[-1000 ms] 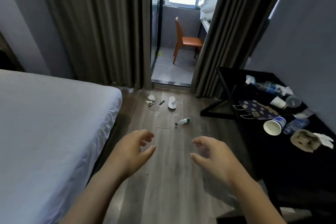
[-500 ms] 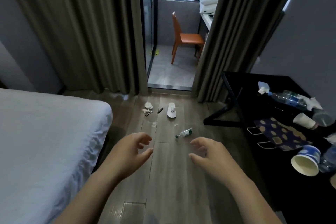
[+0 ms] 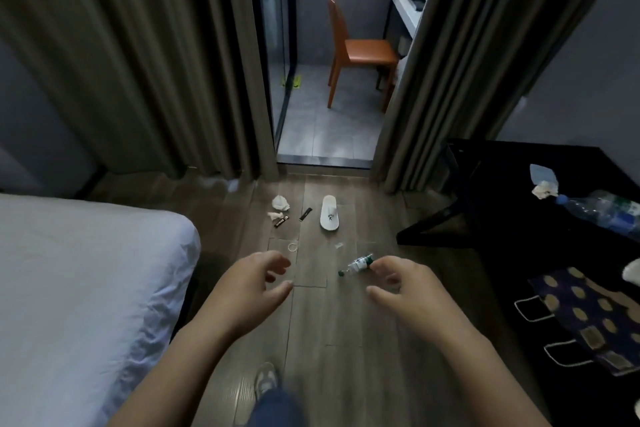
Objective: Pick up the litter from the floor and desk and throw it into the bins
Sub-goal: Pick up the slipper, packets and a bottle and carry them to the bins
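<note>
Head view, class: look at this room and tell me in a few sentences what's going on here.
A person holds the left hand and right hand out over the floor, both empty and loosely open. Ahead on it lie a small bottle, a crumpled tissue and a slipper. A plastic bottle lies on the black desk at right. Nothing is picked up yet.

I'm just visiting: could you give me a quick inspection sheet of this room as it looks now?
Surface: wooden floor, black desk at right.
Job's things: small bottle, white tissue, dark sachet and ring lie on the floor; water bottle and crumpled tissue on the desk; no bin seen.
Clutter: white slipper on the floor; patterned cloth on the desk.
Hands: left hand and right hand loosely curled, holding nothing.
Cables: nothing seen.
Surroundings: bed at left, curtains, orange chair beyond the doorway.
</note>
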